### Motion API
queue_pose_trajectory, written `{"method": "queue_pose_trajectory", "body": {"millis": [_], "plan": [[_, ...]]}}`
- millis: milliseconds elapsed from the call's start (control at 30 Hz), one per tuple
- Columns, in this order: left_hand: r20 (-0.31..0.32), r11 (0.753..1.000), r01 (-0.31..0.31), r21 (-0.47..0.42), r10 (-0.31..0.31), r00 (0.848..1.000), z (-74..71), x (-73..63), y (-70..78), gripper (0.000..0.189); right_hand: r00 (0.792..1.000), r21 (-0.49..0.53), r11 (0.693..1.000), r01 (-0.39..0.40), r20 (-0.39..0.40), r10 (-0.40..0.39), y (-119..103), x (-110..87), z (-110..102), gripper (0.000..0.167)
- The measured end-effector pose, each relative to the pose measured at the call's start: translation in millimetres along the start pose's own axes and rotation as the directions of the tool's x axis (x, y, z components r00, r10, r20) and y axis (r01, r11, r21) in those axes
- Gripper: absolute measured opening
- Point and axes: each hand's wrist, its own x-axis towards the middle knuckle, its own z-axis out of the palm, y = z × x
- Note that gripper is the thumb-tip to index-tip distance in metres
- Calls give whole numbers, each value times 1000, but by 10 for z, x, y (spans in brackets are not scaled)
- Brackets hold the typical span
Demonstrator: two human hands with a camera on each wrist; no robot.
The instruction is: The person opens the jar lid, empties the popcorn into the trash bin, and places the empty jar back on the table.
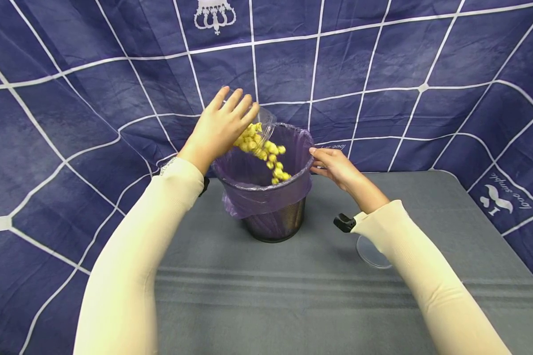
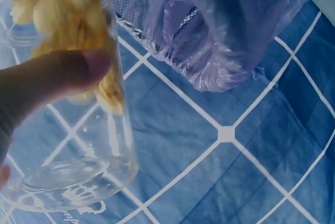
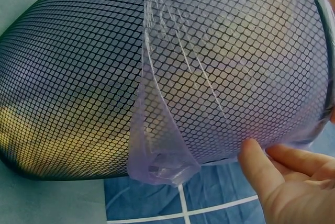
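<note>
My left hand grips a clear jar, tipped with its mouth down toward the bin. Yellow popcorn tumbles from it in a stream. In the left wrist view the thumb lies across the jar, with popcorn bunched near its mouth. Below stands a black mesh trash bin, lined with a purple plastic bag folded over the rim. My right hand holds the bin's right rim. Through the mesh in the right wrist view, yellow shows near the bin's base.
A clear round lid lies on the grey tabletop, partly hidden by the right forearm. Blue cloth with white grid lines hangs behind and at both sides, close to the bin's back.
</note>
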Motion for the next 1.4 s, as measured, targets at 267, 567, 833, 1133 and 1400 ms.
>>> {"method": "queue_pose_trajectory", "body": {"millis": [267,567,833,1133,1400], "plan": [[-86,972,-145,185,163,983,-23,-3,26,44,1000,29,999,18,4,-18,4,9,56,22],[-68,947,-206,245,229,971,-1,-37,36,46,1000,46,999,22,11,-22,4,15,60,19],[-169,973,-107,205,143,975,30,-69,22,44,1000,30,999,13,5,-13,-4,14,61,24],[-59,988,139,-66,-143,988,-5,-85,41,67,1000,26,1000,6,7,-6,-15,19,72,35],[263,720,502,-480,-428,865,-69,-76,56,110,1000,24,1000,0,3,0,-11,10,68,35]]}}
